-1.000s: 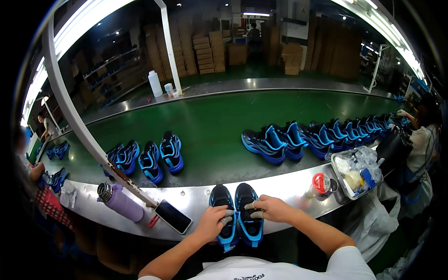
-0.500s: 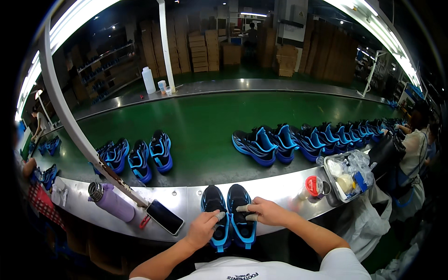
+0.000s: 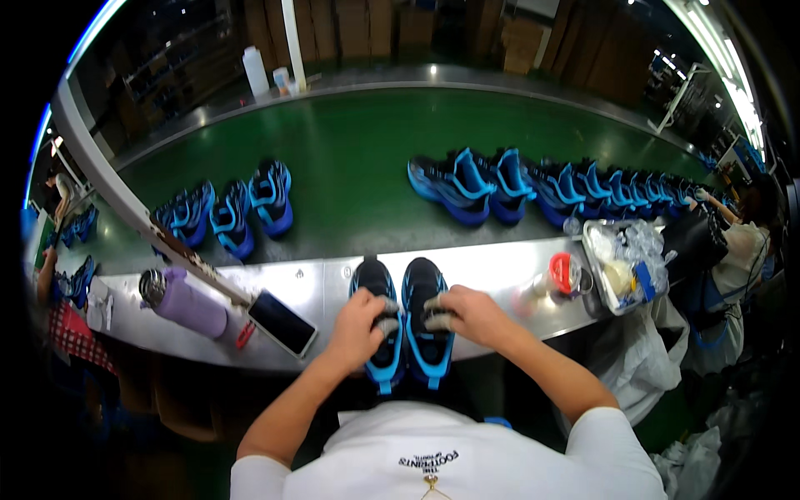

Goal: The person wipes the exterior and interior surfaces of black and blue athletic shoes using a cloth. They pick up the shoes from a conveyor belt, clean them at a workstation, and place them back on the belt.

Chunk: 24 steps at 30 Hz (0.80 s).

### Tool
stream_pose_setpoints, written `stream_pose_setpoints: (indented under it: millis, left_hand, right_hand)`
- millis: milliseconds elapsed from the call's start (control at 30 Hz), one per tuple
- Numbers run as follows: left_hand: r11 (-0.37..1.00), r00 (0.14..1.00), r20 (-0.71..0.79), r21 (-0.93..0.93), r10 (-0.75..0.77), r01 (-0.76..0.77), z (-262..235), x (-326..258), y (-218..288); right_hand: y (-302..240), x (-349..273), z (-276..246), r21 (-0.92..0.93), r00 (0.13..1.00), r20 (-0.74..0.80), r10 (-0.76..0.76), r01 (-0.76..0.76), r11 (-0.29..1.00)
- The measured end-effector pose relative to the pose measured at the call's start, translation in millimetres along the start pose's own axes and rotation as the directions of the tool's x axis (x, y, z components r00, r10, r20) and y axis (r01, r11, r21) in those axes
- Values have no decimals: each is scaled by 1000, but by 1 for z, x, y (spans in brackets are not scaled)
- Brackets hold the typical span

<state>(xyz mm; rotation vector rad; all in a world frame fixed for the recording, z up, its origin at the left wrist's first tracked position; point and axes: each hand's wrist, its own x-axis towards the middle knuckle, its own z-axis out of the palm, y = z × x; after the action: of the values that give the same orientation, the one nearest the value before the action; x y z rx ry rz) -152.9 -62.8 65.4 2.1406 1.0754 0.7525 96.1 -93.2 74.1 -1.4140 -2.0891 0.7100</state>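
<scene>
Fingers touch shoes between phone and jar.

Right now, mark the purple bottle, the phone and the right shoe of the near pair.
Purple bottle [image 3: 191,306], head view: middle of body.
Phone [image 3: 282,323], head view: screen centre.
Right shoe [image 3: 428,344], head view: insole.

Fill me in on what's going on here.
A person's left hand is on the left shoe and right hand on the right shoe of a black-and-blue pair, side by side at the metal ledge, toes pointing away. Beyond, on the green surface, a small group of similar shoes stands leftward, a longer row rightward.
</scene>
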Motion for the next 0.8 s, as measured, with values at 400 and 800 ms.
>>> stream_pose_setpoints:
  millis: [400,800]
  left_hand:
    - [914,927,316,-280,-201,293,-17,11,-25]
    - [923,933,239,-211,-269,321,-17,9,4]
  right_hand:
    - [-11,6,-11,-147,986,102,129,-113,983]
    - [-1,4,-11,63,996,49,-73,70,996]
